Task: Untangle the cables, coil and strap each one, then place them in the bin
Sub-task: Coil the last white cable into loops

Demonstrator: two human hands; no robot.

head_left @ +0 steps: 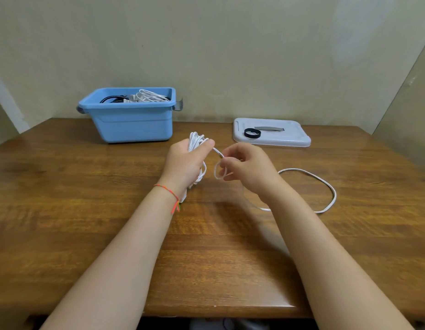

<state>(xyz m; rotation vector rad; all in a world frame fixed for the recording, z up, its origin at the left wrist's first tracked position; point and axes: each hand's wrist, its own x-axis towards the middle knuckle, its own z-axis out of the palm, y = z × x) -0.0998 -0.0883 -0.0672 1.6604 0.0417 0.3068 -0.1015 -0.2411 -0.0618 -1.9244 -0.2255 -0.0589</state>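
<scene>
My left hand (186, 163) is closed around a bundle of coiled white cable (195, 140), held upright above the table's middle. The same cable runs from the coil to my right hand (244, 165), which pinches it between thumb and fingers with a small loop hanging below. Its loose tail (325, 184) lies in a wide curve on the table to the right. A blue bin (132, 120) stands at the back left with white and black coiled cables inside. A black strap ring (252, 133) rests on the grey lid.
The grey bin lid (287, 138) lies flat at the back right of the wooden table (87, 222). Walls close the table in at the back and on both sides. The table's front edge runs just below my forearms.
</scene>
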